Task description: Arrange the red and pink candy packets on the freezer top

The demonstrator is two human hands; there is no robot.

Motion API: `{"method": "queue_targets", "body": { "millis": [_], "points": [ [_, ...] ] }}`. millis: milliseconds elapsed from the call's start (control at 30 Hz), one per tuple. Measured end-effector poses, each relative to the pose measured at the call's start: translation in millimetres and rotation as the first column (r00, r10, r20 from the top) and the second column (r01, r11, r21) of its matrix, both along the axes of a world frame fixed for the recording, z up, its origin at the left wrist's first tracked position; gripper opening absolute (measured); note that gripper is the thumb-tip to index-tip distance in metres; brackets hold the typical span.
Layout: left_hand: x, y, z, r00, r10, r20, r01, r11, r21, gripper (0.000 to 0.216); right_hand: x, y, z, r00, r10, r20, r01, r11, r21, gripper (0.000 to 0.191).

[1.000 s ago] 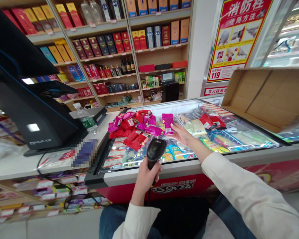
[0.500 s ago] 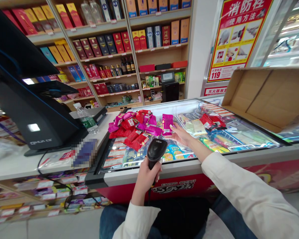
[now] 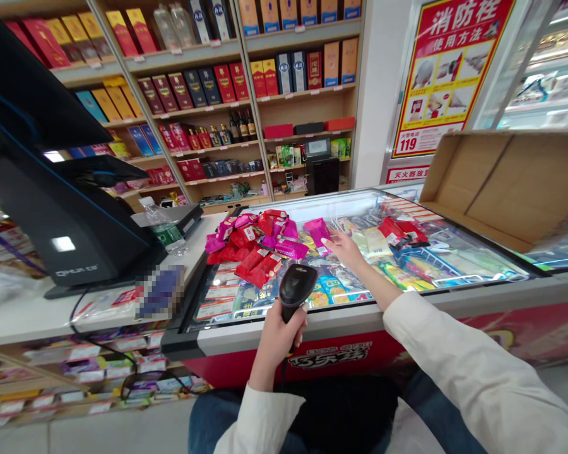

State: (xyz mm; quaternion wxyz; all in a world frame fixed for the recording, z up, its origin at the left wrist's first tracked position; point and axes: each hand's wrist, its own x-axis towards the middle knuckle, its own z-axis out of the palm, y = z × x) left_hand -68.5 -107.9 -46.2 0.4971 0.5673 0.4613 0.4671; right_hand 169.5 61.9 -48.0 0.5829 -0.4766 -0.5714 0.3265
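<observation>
My left hand is wrapped round the grip of a black barcode scanner, held upright over the near edge of the freezer's glass lid. My right hand reaches out over the glass and pinches a pink snack packet, tilted low at the right edge of a heap of red and pink snack packets. Two more red packets lie further right on the lid.
A black checkout terminal stands at the left on a white counter, with a water bottle beside it. An open cardboard box sits on the freezer's right end. Shelves of boxed goods fill the back wall.
My right hand has lowered and tilted the pink packet from upright in front of the scanner down toward the heap. The left hand and scanner have stayed still.
</observation>
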Motion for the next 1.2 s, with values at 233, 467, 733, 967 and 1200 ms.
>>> {"method": "queue_targets", "body": {
  "millis": [233, 467, 733, 967, 1200],
  "points": [
    [0, 0, -1.2, 1.0, -0.016, 0.017, 0.016, 1.0, -0.003, 0.035, 79, 5, 12.1, 0.419, -0.525, 0.741, 0.506, 0.812, 0.29, 0.042],
    [0, -1, 1.0, 0.999, -0.027, 0.025, 0.027, 1.0, 0.002, 0.037, 118, 6, 4.0, 0.226, -0.636, 0.738, 0.533, 0.715, 0.453, 0.042],
    [1, -3, 2.1, 0.999, -0.016, 0.049, 0.016, 1.0, 0.002, 0.036, 11, 21, 18.5, 0.62, -0.261, 0.74, 0.095, 0.961, 0.259, 0.039],
    [4, -6, 5.1, 0.997, 0.008, 0.075, -0.01, 1.0, 0.019, 0.034, -65, 19, 0.1, 0.66, -0.057, 0.749, 0.022, 0.998, 0.056, 0.062],
    [5, -7, 6.6, 0.997, 0.023, 0.068, -0.024, 1.0, 0.015, 0.033, -42, 31, -14.3, 0.94, 0.063, 0.336, -0.075, 0.997, 0.021, 0.052]
  ]
}}
